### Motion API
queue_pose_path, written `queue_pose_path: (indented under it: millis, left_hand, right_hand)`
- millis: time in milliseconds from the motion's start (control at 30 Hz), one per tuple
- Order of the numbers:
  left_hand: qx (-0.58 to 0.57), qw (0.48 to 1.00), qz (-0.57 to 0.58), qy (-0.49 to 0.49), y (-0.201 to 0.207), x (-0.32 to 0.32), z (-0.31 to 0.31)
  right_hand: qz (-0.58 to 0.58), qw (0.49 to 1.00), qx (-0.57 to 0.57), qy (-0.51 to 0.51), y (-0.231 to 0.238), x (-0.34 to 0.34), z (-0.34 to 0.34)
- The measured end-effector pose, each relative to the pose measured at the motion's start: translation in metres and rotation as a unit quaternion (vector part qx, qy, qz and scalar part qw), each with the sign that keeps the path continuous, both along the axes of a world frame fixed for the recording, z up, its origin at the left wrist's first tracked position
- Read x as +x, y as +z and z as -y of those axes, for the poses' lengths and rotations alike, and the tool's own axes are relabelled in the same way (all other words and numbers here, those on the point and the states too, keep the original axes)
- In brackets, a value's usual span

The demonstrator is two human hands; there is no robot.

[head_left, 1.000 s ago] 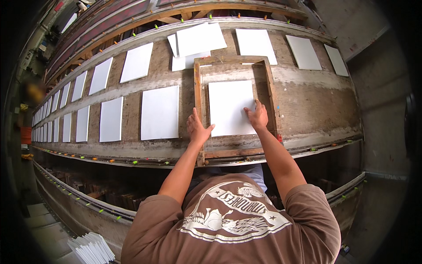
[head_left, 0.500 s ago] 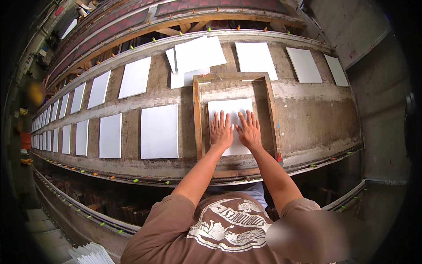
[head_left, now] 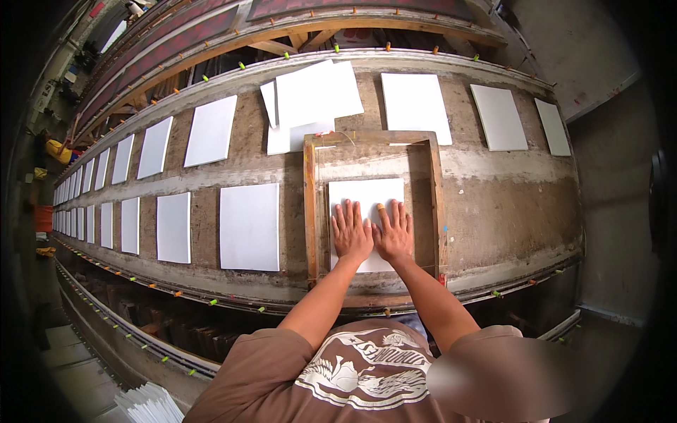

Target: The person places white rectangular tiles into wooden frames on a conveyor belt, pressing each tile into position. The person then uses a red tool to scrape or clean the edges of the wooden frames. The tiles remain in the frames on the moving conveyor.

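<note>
A white rectangular sheet [head_left: 365,189] lies flat inside a worn wooden frame [head_left: 436,204] on the long table. My left hand [head_left: 351,231] rests palm down on the sheet's left half, fingers spread and pointing away from me. Beside it, my right hand [head_left: 394,233] presses flat on the right half, with a tan band round one finger. The two thumbs are close together, almost touching. Neither hand holds anything. The sheet's lower part is partly hidden beneath my palms and wrists.
Two rows of white sheets [head_left: 249,225] run left along the stained table [head_left: 508,211]. Overlapping sheets [head_left: 310,92] lie beyond the frame, others [head_left: 416,106] to the far right. Small green and orange clips [head_left: 214,302] line the table's edges. A sheet stack [head_left: 149,404] stands lower left.
The view has shifted, so the table and frame sit a little lower. Both hands remain flat on the sheet, slid slightly nearer to me, with the right one closer to the left.
</note>
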State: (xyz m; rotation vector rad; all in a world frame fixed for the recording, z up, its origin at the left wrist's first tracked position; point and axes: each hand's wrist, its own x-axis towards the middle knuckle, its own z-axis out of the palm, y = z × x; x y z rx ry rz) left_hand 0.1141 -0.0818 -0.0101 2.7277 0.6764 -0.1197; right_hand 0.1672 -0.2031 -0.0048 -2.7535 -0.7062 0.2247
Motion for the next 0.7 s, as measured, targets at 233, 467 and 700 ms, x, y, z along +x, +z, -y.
queue_pose_path:
  millis: [233,467,700]
  left_hand:
    - [-0.020,0.997,-0.052,0.056,0.008,0.007,0.009]
    - [0.009,0.995,-0.090,0.050,0.017,0.016,0.008]
    - [0.019,0.999,-0.016,0.044,0.006,0.008,0.010]
  right_hand:
    - [0.032,0.997,0.074,0.011,-0.004,0.006,0.001]
    - [-0.075,0.886,0.456,-0.040,0.031,0.082,-0.035]
    - [-0.175,0.872,0.444,-0.112,-0.016,0.139,-0.059]
